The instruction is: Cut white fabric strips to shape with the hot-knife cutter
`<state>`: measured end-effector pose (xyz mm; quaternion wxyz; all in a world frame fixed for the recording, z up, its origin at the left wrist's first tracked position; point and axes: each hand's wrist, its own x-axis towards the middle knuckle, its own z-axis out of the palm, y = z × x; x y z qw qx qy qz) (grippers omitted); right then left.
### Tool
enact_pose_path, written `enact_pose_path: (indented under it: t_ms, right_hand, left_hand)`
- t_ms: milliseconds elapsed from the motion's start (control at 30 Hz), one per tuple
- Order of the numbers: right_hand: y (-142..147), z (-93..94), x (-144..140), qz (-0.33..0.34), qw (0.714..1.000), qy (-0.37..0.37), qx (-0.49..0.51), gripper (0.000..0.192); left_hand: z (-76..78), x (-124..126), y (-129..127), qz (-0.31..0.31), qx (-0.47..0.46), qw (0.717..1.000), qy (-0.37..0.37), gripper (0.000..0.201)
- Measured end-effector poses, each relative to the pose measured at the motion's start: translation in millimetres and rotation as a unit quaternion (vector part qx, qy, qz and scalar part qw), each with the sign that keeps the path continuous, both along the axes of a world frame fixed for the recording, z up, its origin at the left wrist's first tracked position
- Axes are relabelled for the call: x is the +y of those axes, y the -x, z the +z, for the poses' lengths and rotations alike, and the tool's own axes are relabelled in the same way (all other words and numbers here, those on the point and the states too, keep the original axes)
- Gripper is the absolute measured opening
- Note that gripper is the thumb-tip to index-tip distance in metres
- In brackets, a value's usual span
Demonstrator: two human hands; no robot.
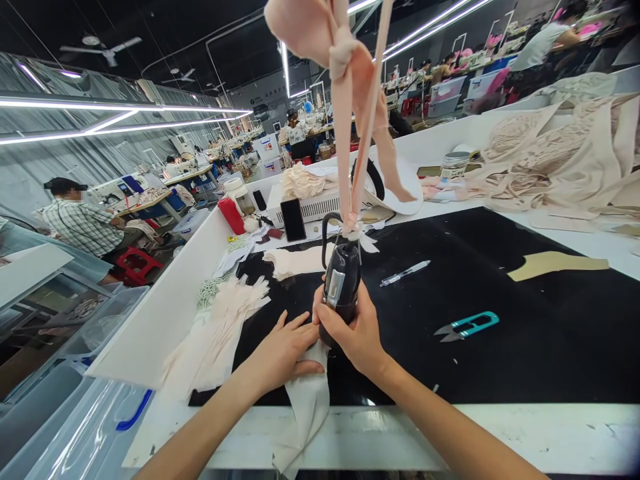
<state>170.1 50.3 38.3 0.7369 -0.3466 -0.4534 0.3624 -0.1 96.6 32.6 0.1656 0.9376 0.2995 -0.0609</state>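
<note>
So the right hand (357,327) is wrapped snugly round the black hand tool (343,283) (my clock centre), and the left hand (286,350) is at about 8 o'clock, spread flat and gripping nothing, just pressing on the pale fabric strip (307,400), which trails off toward 7 o'clock. Biggest worry imo: those left fingertips sit right by the tool's base, so a small slip leftward could catch them. Can't tell if it's hot. The strip's tail also droops over the near table edge (400,430), so a snag could drag it crooked, and the pink ties (341,133) up at 12 could tug the tool if they swing. Headcount: two hands, one tool, one strip under the palm, one pen (405,273) and one tan piece (557,265) around 3, one pair of snips (459,327) nearer 4, one phone (293,220) at 10 to 11. The pale pile (220,333) near 8:30 is too layered to count.
</note>
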Motion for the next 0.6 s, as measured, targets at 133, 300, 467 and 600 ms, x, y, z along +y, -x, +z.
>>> enact_pose_path:
  t_ms: [133, 300, 467, 600]
  right_hand:
    - [2.1, -0.2, -4.8, 0.012, 1.000, -0.010, 0.007, 0.024]
    - [6.0, -3.0, -8.3, 0.019, 1.000, -0.020, 0.009, 0.023]
    - [7.0, -2.8, -7.5, 0.016, 1.000, -0.021, 0.005, 0.020]
    - [3.1, 2.0, -9.4, 0.021, 1.000, -0.020, 0.005, 0.024]
  left_hand:
    - [-3.5, 1.2, 0.9, -0.008, 0.001, 1.000, -0.009, 0.074]
    - [-5.7, 1.0, 1.7, -0.006, 0.004, 1.000, -0.018, 0.079]
    - [-6.3, 1.8, 0.7, -0.014, -0.007, 1.000, -0.024, 0.079]
    - [-7.0, 1.5, 2.5, -0.034, -0.030, 0.998, -0.044, 0.077]
